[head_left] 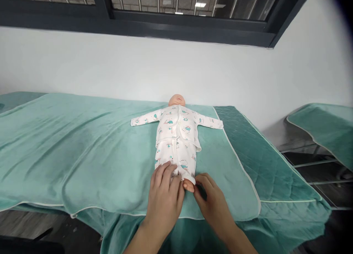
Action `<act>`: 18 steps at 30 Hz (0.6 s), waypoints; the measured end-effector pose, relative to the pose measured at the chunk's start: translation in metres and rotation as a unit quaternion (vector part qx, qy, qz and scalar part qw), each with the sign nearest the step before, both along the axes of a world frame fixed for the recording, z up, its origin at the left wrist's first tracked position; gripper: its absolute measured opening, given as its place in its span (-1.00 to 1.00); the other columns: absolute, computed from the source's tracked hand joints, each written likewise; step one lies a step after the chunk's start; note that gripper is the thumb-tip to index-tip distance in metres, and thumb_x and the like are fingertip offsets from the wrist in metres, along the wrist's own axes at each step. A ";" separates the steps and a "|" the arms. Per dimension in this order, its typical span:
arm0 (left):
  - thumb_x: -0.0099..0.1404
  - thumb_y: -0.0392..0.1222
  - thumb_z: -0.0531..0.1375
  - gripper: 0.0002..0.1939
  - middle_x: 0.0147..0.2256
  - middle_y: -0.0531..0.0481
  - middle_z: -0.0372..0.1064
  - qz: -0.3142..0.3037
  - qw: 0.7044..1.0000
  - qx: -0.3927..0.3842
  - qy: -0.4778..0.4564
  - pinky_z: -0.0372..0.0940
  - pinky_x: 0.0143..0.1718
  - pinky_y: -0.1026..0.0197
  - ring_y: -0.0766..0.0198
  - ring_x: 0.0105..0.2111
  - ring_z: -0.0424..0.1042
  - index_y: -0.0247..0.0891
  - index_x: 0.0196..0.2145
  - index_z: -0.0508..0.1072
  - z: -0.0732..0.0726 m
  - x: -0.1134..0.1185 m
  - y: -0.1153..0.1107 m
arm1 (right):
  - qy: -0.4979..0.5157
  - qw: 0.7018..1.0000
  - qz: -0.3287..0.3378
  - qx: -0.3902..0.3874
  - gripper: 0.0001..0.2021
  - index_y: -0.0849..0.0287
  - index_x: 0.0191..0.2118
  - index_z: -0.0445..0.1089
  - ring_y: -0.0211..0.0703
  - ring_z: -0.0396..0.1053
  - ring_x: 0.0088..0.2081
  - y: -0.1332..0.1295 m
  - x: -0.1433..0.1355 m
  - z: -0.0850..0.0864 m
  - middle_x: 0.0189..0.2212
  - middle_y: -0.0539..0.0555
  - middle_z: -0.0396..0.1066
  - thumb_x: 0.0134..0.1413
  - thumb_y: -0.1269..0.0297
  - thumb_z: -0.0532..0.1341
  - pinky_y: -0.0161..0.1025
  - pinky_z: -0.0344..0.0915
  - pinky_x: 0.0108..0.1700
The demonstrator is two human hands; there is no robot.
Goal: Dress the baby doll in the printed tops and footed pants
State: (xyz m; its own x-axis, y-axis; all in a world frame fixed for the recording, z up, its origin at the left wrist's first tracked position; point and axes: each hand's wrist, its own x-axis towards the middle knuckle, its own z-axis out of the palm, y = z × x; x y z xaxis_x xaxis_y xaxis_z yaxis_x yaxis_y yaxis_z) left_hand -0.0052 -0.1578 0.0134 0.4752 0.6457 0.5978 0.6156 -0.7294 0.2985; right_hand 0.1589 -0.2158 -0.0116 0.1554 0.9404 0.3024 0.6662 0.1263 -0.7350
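Note:
A baby doll [177, 99] lies on its back with both arms spread, its head towards the wall. It wears a white printed jacket [169, 123] and matching trousers [187, 156]. My left hand [165, 195] rests palm down over the trouser leg on the left, fingers stretched out, hiding that leg's end. Between my hands a bare doll foot [188, 185] pokes out of the other leg. My right hand [212, 200] has its thumb and forefinger at the outer edge of that leg's cuff, apparently pinching it.
A light green blanket [110, 165] with pale piping covers the bed under the doll. To the right shows a darker quilted cover [264, 162]. Behind stands a white wall [110, 66] below a dark window frame [193, 27]. Another green-covered bed [328, 125] is at far right.

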 end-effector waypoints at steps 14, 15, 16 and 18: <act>0.35 -0.27 0.14 -0.85 0.05 -0.11 0.31 0.034 0.971 -0.104 -0.213 0.24 0.13 -0.03 0.12 0.11 0.29 -0.16 -0.12 0.41 -0.008 -0.042 0.041 | 0.043 0.998 0.045 -0.023 -0.88 0.07 -0.12 0.29 -0.16 0.34 -0.13 0.009 0.043 0.009 -0.15 0.07 0.36 0.29 0.33 0.05 -0.19 0.29 -0.06; 0.37 -0.18 0.14 -0.84 0.06 -0.10 0.32 0.063 0.955 -0.149 -0.247 0.25 0.13 -0.01 0.12 0.11 0.30 -0.15 -0.10 0.41 -0.003 -0.042 0.059 | 0.071 0.997 -0.001 -0.016 -0.88 0.07 -0.13 0.30 -0.16 0.36 -0.14 0.022 0.050 0.013 -0.16 0.07 0.38 0.28 0.26 0.07 -0.18 0.30 -0.05; 0.36 -0.09 0.15 -0.79 0.07 -0.11 0.32 0.084 0.932 -0.202 -0.290 0.28 0.11 0.01 0.11 0.13 0.30 -0.15 -0.07 0.41 0.002 -0.040 0.076 | 0.101 0.994 -0.047 -0.013 -0.85 0.08 -0.12 0.31 -0.14 0.38 -0.13 0.039 0.057 0.017 -0.15 0.08 0.40 0.26 0.18 0.11 -0.17 0.30 -0.04; 0.32 0.06 0.18 -0.64 0.10 -0.11 0.34 0.110 0.885 -0.319 -0.322 0.27 0.13 0.01 0.08 0.13 0.32 -0.15 -0.01 0.40 0.015 -0.034 0.109 | 0.146 0.982 -0.121 -0.025 -0.70 0.08 -0.09 0.32 -0.09 0.40 -0.08 0.076 0.070 0.024 -0.07 0.11 0.42 0.18 0.02 0.18 -0.16 0.32 -0.05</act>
